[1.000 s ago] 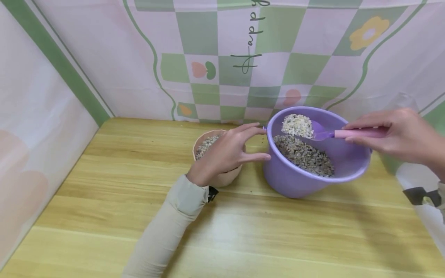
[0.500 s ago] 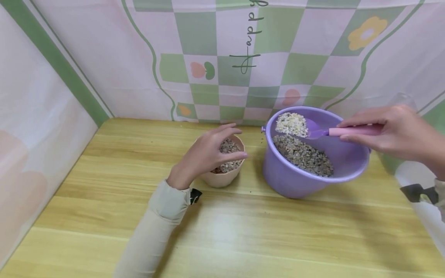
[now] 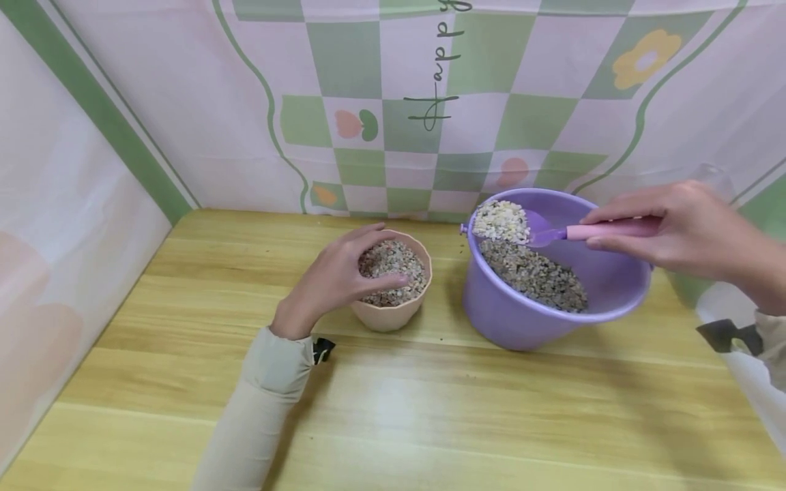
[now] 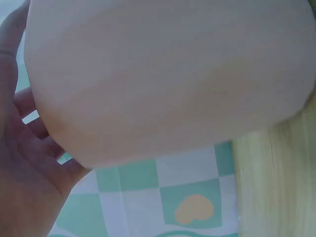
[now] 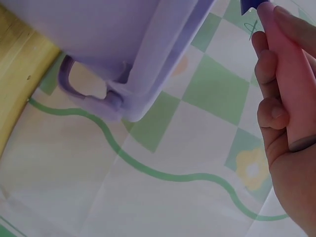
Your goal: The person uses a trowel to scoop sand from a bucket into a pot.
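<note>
My right hand point(image 3: 684, 228) grips the pink handle of a small purple trowel point(image 3: 543, 232). Pale gravel point(image 3: 502, 221) is heaped on its blade, held above the near-left inside of a purple bucket point(image 3: 510, 320). Darker gravel point(image 3: 534, 276) lies in the bucket. To the left stands a peach plant pot point(image 3: 389, 318) filled with gravel point(image 3: 399, 269). My left hand point(image 3: 331, 273) is spread over the pot's left rim, thumb and fingers apart. In the left wrist view the pot point(image 4: 168, 84) fills most of the picture; whether the hand touches it I cannot tell.
Both containers stand on a wooden tabletop point(image 3: 393, 416). A green and white checked cloth point(image 3: 414, 123) hangs right behind them. Another cloth wall point(image 3: 67, 225) borders the left side. Several loose grains lie on the wood between pot and bucket.
My left hand has drawn back leftward from beside the bucket to the pot's left rim, uncovering its gravel. The loaded trowel has moved slightly left toward the bucket's left rim.
</note>
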A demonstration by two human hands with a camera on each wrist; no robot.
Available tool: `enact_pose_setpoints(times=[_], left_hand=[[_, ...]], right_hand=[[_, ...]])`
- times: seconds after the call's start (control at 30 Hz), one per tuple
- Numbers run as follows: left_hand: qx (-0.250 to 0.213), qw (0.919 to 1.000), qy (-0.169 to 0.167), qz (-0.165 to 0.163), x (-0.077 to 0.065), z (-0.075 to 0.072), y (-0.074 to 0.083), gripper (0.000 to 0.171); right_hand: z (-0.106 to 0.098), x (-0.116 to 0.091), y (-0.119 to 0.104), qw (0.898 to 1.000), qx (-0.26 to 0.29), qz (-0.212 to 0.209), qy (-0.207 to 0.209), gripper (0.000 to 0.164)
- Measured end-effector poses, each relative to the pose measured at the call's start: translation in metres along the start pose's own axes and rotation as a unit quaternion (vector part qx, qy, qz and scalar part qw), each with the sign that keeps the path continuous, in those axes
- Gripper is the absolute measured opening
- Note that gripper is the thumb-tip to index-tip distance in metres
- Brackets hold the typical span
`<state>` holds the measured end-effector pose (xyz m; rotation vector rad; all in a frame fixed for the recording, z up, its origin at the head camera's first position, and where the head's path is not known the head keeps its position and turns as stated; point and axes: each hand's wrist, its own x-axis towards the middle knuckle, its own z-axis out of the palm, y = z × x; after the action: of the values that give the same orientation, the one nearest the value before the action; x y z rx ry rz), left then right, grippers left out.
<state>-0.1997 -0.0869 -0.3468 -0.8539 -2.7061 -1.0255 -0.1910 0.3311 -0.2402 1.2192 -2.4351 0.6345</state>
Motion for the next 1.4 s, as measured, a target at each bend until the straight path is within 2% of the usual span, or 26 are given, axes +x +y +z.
enact_pose_setpoints(times=[0.1, 0.23, 0.47, 0.63, 0.87, 1.1, 1.4], left_hand=[[0.002, 1.0000, 0.002, -0.002, -0.003, -0.001, -0.006, 0.078], [-0.001, 1.0000, 0.005, 0.000, -0.007, -0.003, -0.012, 0.079], [-0.002, 0.9999, 0.000, 0.010, -0.012, -0.006, -0.021, 0.090], [-0.005, 0.9998, 0.002, 0.019, -0.016, -0.007, -0.027, 0.096], [-0.019, 0.9998, -0.002, 0.003, -0.022, -0.010, -0.034, 0.098], [-0.011, 0.9999, -0.003, -0.005, -0.025, -0.011, -0.037, 0.097], [-0.017, 0.9998, 0.006, -0.004, -0.027, -0.013, -0.040, 0.098]], right_hand=[[0.000, 0.004, -0.004, 1.000, 0.004, -0.001, -0.006, 0.032], [0.004, 0.008, -0.005, 1.000, 0.003, -0.017, 0.000, 0.024], [0.008, 0.017, -0.006, 0.999, -0.035, -0.033, 0.001, 0.028], [0.013, 0.026, -0.010, 0.999, -0.017, -0.050, -0.012, 0.028], [0.016, 0.036, -0.021, 0.998, 0.011, -0.048, -0.032, 0.033], [0.022, 0.047, -0.027, 0.997, -0.002, -0.060, -0.046, 0.037], [0.034, 0.061, -0.035, 0.995, 0.004, -0.076, -0.057, 0.034]])
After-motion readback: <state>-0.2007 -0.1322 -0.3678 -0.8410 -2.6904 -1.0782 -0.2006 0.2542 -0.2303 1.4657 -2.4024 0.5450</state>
